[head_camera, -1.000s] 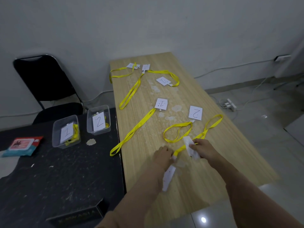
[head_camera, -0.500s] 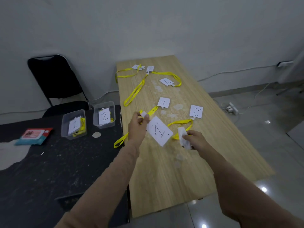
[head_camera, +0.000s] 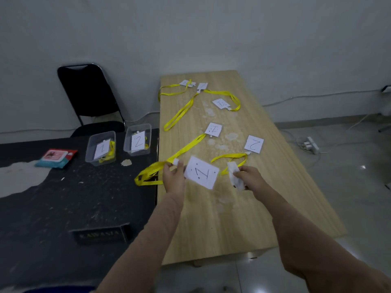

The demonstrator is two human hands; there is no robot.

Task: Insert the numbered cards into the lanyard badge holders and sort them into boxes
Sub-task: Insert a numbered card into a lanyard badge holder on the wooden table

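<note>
- Across the centre, the wooden surface [head_camera: 232, 225] is seen strewn with unsorted cards [head_camera: 254, 144] and lanyards [head_camera: 186, 148].
- At middle left, one finished badge is already held in each of box 1 [head_camera: 90, 154] and box 2 [head_camera: 128, 148].
- Mid-frame, the card marked 1 [head_camera: 201, 175] is pinched in the fingers of the left hand [head_camera: 173, 178]; a badge holder [head_camera: 234, 178] is clamped in the right hand [head_camera: 250, 176].

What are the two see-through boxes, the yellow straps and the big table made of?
Box marked 1 and box marked 2: likely clear plastic, smooth; the cards inside show through the walls.
Yellow strap: probably woven fabric, matte; it lies flat and folds limply.
Table: wood or wood-look laminate; pale grain lines, with worn whitish patches.
</note>
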